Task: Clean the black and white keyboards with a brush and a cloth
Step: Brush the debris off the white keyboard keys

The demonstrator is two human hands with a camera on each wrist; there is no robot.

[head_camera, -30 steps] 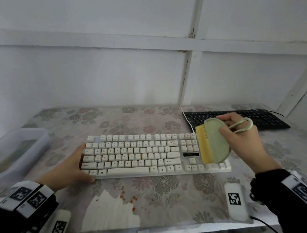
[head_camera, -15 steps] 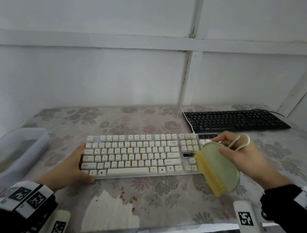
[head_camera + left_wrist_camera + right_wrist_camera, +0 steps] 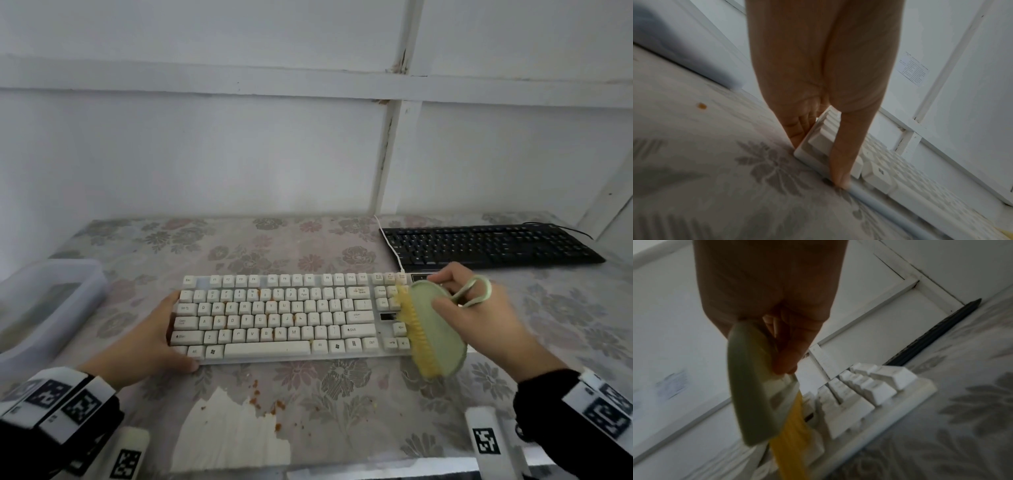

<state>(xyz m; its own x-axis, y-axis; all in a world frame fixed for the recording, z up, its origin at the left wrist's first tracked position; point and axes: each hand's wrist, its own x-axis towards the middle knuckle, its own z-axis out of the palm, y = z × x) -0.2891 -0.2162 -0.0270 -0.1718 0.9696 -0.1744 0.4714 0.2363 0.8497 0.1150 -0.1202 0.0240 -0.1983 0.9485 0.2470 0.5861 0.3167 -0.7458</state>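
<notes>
The white keyboard (image 3: 291, 318) lies across the middle of the flowered table, with orange crumbs between its keys. My left hand (image 3: 161, 339) braces its left end: fingers lie along the side edge (image 3: 797, 129) and the thumb presses the front corner. My right hand (image 3: 479, 318) grips a pale green brush (image 3: 438, 329) by its back. The brush's yellow bristles (image 3: 791, 426) rest on the keys just left of the number pad. The black keyboard (image 3: 486, 246) sits at the back right, untouched. A white cloth (image 3: 233, 435) lies flat near the front edge.
Orange crumbs (image 3: 260, 397) are scattered on the table between the white keyboard and the cloth. A translucent plastic box (image 3: 44, 301) stands at the left. The white keyboard's cable (image 3: 390, 246) runs back beside the black keyboard. A wall closes the back.
The brush swept from above the number pad down past the keyboard's front edge, then came back up and left onto the keys. My left hand stayed put.
</notes>
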